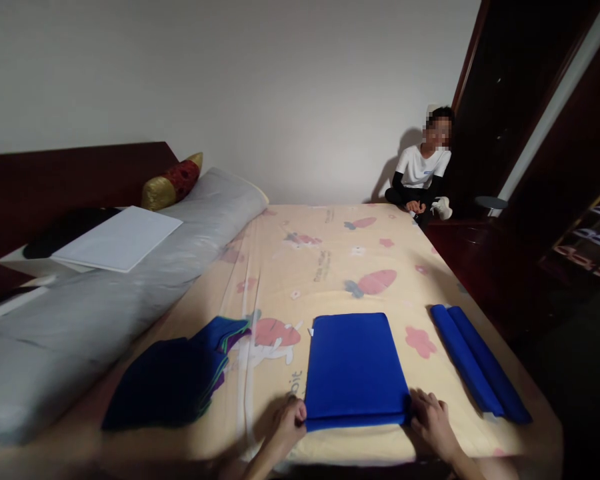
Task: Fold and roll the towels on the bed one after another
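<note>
L hand (291, 421): yours, at the near L corner of the folded blue cloth (353, 367); thumb & fingers pinched on its edge.
R hand (433, 417): yours, at the near R corner, same cloth; fingers bent, gripping the edge, tips partly hidden from you.
Blue cloth: flat on the bedsheet (337, 290), centred btwn your hands, near the bed's close edge; roughly rectangular, a fold line running along the side nearest you; sm. white tag sticking out at upper L.
Blue rolls (467, 363): two, long & narrow, side by side, to the R of your R hand, apart from the cloth; pale tag at the near end.
Dark pile (165, 383): fabric, navy/black w/ green & purple edges, to your L, well apart from the cloth.
Bedsheet print: carrots, rabbits, pink flowers on pale yellow.
Grey bedding (105, 323): bunched along the L side; white board (123, 240) lying on it, a black item (73, 235) partly under the board.
Cushion (173, 185): red w/ gold ends, by the dark headboard (75, 179).
Far R corner: person (423, 170) seated, white top, black sleeves, hands together; round stool (491, 202) nearby, footwear rack (593, 233) farther R.
</note>
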The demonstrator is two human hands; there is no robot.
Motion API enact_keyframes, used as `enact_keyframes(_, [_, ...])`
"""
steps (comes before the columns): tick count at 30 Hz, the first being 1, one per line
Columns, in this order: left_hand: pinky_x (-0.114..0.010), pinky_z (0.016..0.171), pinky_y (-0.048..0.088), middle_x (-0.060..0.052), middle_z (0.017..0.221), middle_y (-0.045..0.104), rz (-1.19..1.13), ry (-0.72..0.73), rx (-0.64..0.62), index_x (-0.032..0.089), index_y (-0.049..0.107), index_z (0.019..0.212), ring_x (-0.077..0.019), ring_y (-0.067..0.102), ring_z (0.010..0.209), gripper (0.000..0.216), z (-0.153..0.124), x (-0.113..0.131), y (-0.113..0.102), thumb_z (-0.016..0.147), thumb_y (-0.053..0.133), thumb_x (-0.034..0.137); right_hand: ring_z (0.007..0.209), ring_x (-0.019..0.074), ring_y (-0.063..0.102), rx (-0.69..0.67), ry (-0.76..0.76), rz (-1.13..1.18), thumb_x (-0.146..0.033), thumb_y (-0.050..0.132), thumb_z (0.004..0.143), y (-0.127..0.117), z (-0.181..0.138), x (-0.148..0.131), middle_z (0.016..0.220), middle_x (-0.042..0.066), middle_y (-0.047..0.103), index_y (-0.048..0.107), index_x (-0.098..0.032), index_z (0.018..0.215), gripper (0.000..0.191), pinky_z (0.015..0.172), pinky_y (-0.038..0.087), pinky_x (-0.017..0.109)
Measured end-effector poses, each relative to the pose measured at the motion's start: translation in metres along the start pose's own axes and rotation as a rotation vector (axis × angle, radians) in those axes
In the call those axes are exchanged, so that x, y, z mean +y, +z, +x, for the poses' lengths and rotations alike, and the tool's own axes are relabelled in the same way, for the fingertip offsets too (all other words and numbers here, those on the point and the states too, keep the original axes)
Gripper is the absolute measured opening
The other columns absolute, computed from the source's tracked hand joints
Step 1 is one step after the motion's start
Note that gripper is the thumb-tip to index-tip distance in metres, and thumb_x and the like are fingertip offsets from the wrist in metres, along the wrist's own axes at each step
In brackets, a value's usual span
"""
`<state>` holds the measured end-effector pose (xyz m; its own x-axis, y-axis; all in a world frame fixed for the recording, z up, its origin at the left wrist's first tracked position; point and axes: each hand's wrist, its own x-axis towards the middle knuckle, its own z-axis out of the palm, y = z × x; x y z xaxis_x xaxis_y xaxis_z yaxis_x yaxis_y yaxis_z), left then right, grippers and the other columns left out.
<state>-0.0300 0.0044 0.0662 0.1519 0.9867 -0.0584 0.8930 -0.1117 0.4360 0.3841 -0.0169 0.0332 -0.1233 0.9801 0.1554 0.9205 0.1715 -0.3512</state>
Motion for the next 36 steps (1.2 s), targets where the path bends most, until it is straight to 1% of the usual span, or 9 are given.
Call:
enact_keyframes(4, [-0.030,0.081,0.041,0.001,0.086,0.063,0.084,-0.059,0.070,0.021,0.060,0.074,-0.0172,0.059,0.090,0.026,-0.004,0.017,-0.005,0.061,0.049,0.001,0.091,0.0264,0.057,0.141,-0.044,-0.043,-0.012,0.050,0.072,-0.002,0.003,-0.018,0.103,0.007,0.065,0.062,-0.025,0.103,0.035,0.082,0.040,0.043])
enact_keyframes(7, [-0.039,0.090,0.039,-0.003,0.101,0.063,0.241,-0.101,0.150,0.022,0.063,0.086,-0.0231,0.056,0.105,0.034,-0.007,0.033,0.002,0.063,0.048,0.002,0.093,0.0254,0.056,0.205,-0.111,-0.030,-0.008,0.045,0.075,0.007,0.003,-0.034,0.104,0.007,0.064,0.059,-0.025,0.103,0.036,0.085,0.039,0.042])
enact_keyframes(11, [-0.044,0.100,0.039,-0.008,0.122,0.062,0.329,0.086,0.223,0.024,0.061,0.115,-0.0270,0.054,0.116,0.051,-0.011,0.060,0.034,0.071,0.047,0.002,0.096,0.0246,0.056,0.185,-0.252,0.059,-0.013,0.046,0.082,0.018,0.002,-0.064,0.105,0.005,0.064,0.057,-0.027,0.111,0.035,0.088,0.039,0.041])
enact_keyframes(14, [-0.041,0.099,0.044,-0.005,0.123,0.064,0.258,0.268,0.270,0.026,0.060,0.118,-0.0247,0.057,0.114,0.050,-0.013,0.080,0.059,0.075,0.047,0.005,0.094,0.0243,0.056,0.138,-0.260,0.111,-0.021,0.049,0.086,0.015,0.005,-0.087,0.102,0.005,0.063,0.058,-0.027,0.106,0.022,0.085,0.041,0.040])
enact_keyframes(16, [-0.039,0.096,0.048,-0.005,0.120,0.065,0.207,0.334,0.315,0.026,0.059,0.119,-0.0235,0.059,0.112,0.046,-0.014,0.088,0.067,0.078,0.046,0.009,0.091,0.0230,0.056,0.106,-0.267,0.129,-0.025,0.050,0.090,0.009,0.007,-0.094,0.098,0.004,0.063,0.058,-0.027,0.101,0.014,0.083,0.042,0.039])
enact_keyframes(19, [-0.038,0.093,0.050,-0.005,0.116,0.067,0.187,0.370,0.349,0.026,0.060,0.117,-0.0225,0.061,0.108,0.034,-0.017,0.087,0.064,0.087,0.046,0.017,0.086,0.0217,0.056,0.095,-0.277,0.125,-0.029,0.049,0.093,0.002,0.008,-0.088,0.092,0.003,0.062,0.058,-0.027,0.097,0.010,0.079,0.043,0.037])
enact_keyframes(25, [-0.036,0.092,0.050,-0.001,0.111,0.069,0.258,0.399,0.332,0.028,0.061,0.111,-0.0207,0.064,0.105,0.022,-0.026,0.060,0.042,0.095,0.046,0.031,0.087,0.0213,0.057,0.105,-0.270,0.113,-0.033,0.046,0.096,-0.003,0.001,-0.061,0.093,0.003,0.062,0.057,-0.026,0.097,0.013,0.081,0.043,0.038])
enact_keyframes(32, [-0.036,0.093,0.052,-0.003,0.109,0.070,0.297,0.393,0.357,0.027,0.063,0.107,-0.0216,0.064,0.108,0.024,-0.018,0.045,0.042,0.095,0.042,0.028,0.077,0.0194,0.056,0.083,-0.278,0.104,-0.030,0.045,0.097,-0.006,0.009,-0.051,0.081,0.001,0.060,0.055,-0.025,0.085,0.016,0.074,0.041,0.034])
enact_keyframes(36, [-0.039,0.093,0.051,-0.004,0.112,0.069,0.294,0.313,0.367,0.027,0.063,0.112,-0.0232,0.063,0.106,0.029,-0.010,0.056,0.044,0.090,0.046,0.018,0.082,0.0228,0.055,0.194,-0.197,-0.014,-0.023,0.047,0.093,0.003,0.015,-0.057,0.086,0.003,0.061,0.057,-0.025,0.093,0.011,0.079,0.039,0.039])
